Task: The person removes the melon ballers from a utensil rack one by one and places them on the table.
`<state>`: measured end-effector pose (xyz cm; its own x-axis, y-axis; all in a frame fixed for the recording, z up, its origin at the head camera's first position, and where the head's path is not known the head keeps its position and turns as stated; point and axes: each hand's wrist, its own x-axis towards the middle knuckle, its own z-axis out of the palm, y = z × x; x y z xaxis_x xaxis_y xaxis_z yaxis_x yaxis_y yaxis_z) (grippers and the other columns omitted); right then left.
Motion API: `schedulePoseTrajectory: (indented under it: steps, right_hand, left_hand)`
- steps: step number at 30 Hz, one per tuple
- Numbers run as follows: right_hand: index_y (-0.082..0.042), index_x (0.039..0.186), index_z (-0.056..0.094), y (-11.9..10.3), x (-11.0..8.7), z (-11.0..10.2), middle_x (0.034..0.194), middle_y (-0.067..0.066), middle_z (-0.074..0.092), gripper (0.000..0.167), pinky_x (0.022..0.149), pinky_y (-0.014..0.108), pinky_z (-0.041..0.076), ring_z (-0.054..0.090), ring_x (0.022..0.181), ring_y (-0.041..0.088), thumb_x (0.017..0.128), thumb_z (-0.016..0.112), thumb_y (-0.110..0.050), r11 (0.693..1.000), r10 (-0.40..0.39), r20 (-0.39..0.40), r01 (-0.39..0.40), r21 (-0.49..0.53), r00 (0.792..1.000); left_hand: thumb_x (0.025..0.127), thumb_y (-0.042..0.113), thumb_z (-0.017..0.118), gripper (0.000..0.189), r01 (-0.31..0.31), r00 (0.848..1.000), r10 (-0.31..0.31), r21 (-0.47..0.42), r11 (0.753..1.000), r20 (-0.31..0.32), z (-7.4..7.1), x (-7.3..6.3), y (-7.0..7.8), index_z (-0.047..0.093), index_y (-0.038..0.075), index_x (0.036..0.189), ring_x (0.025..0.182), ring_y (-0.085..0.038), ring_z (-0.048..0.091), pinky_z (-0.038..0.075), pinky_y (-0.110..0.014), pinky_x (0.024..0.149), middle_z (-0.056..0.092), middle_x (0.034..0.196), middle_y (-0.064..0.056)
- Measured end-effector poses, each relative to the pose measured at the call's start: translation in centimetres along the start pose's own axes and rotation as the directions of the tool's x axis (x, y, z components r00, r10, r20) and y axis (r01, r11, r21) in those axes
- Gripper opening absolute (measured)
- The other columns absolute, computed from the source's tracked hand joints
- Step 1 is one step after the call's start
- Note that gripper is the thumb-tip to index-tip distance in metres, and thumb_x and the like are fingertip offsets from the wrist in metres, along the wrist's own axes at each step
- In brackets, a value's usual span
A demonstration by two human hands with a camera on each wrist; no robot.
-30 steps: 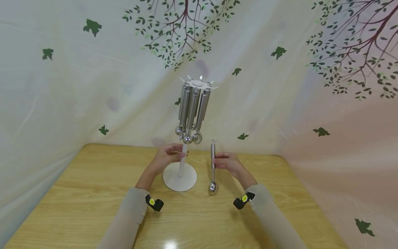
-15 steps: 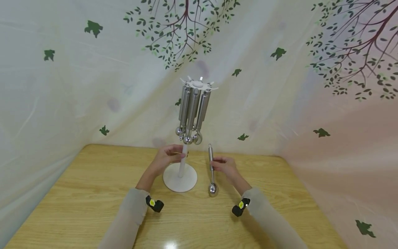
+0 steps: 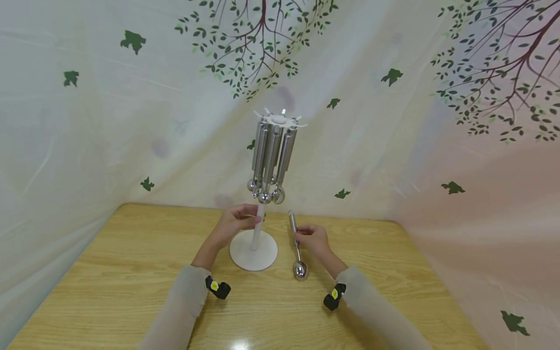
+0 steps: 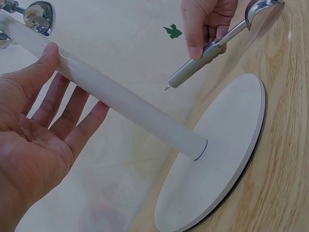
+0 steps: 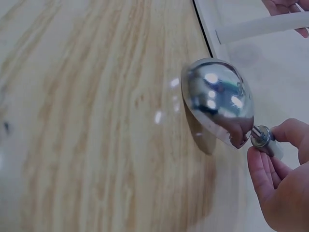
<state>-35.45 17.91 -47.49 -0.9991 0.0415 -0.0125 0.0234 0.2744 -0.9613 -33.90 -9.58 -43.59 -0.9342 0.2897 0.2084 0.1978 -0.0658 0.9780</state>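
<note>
A white utensil stand (image 3: 245,253) stands upright on the table, with several steel utensils (image 3: 273,155) hanging from its hooked top. My left hand (image 3: 231,224) holds its pole (image 4: 125,101) below the hanging utensils, thumb on one side and fingers on the other. To the right of the stand, my right hand (image 3: 317,239) pinches a steel scoop (image 3: 301,271) by its handle between thumb and fingers. The scoop's rounded bowl (image 5: 219,99) points down toward me, its convex back showing in the right wrist view. Its handle tip leans toward the stand.
The wooden table (image 3: 131,282) ends at a pale cloth backdrop (image 3: 197,146) printed with branches and green leaves. The stand's round base (image 4: 222,140) lies between the two hands. Each wrist wears a small black camera (image 3: 218,288).
My right hand has moved left and toward me with the scoop, tilting its handle top toward the stand. My left hand stays on the pole, and the stand has not moved.
</note>
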Motion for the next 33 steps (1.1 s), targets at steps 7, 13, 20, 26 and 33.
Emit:
schedulePoseTrajectory:
  steps: [7, 13, 20, 26, 33]
  right_hand:
    - [0.008, 0.107, 0.072, 0.6, -0.2, 0.4, 0.094, 0.017, 0.072, 0.025, 0.065, 0.023, 0.062, 0.067, 0.072, 0.011, 0.086, 0.079, -0.002, 0.997, 0.006, -0.002, -0.006, -0.08, 1.0]
    - [0.009, 0.104, 0.072, 0.7, -0.3, 0.7, 0.091, 0.017, 0.072, 0.023, 0.062, 0.021, 0.06, 0.066, 0.069, 0.01, 0.084, 0.078, 0.002, 0.996, -0.015, 0.002, 0.015, -0.092, 1.0]
    - [0.011, 0.104, 0.072, 0.2, -0.7, 1.1, 0.09, 0.019, 0.072, 0.023, 0.062, 0.024, 0.062, 0.065, 0.068, 0.01, 0.084, 0.078, 0.003, 0.991, -0.035, 0.0, 0.034, -0.132, 0.999]
    - [0.013, 0.103, 0.07, 0.0, -0.7, 1.3, 0.087, 0.018, 0.071, 0.023, 0.06, 0.026, 0.062, 0.064, 0.066, 0.01, 0.082, 0.077, 0.005, 0.987, -0.03, -0.004, 0.029, -0.155, 1.0]
    - [0.012, 0.104, 0.07, -0.2, -0.6, 1.4, 0.086, 0.014, 0.068, 0.022, 0.062, 0.027, 0.063, 0.065, 0.068, 0.014, 0.084, 0.077, 0.003, 0.985, 0.003, 0.016, 0.0, -0.173, 1.0]
  left_hand:
    - [0.094, 0.009, 0.073, 0.037, 0.001, 1.0, -0.001, -0.009, 1.0, -0.001, 0.0, 0.0, -0.1, 0.065, -0.006, 0.126, 0.099, -0.017, 0.073, 0.062, -0.041, 0.094, 0.076, 0.113, -0.009]
    - [0.094, 0.01, 0.073, 0.037, 0.001, 1.0, -0.001, -0.012, 1.0, 0.002, 0.0, 0.0, -0.1, 0.064, -0.006, 0.127, 0.099, -0.016, 0.073, 0.062, -0.041, 0.094, 0.076, 0.113, -0.009]
    - [0.094, 0.012, 0.073, 0.038, 0.002, 1.0, -0.002, -0.013, 1.0, 0.003, 0.0, 0.0, -0.1, 0.064, -0.006, 0.126, 0.099, -0.016, 0.073, 0.061, -0.04, 0.095, 0.076, 0.113, -0.007]
    - [0.094, 0.011, 0.074, 0.037, 0.003, 1.0, -0.003, -0.017, 1.0, -0.002, 0.0, 0.1, -0.1, 0.065, -0.006, 0.126, 0.098, -0.016, 0.072, 0.062, -0.04, 0.094, 0.076, 0.11, -0.005]
    - [0.094, 0.01, 0.073, 0.036, 0.003, 1.0, -0.003, -0.016, 1.0, -0.007, 0.0, -0.1, 0.0, 0.065, -0.006, 0.125, 0.097, -0.015, 0.073, 0.062, -0.039, 0.093, 0.076, 0.11, -0.005]
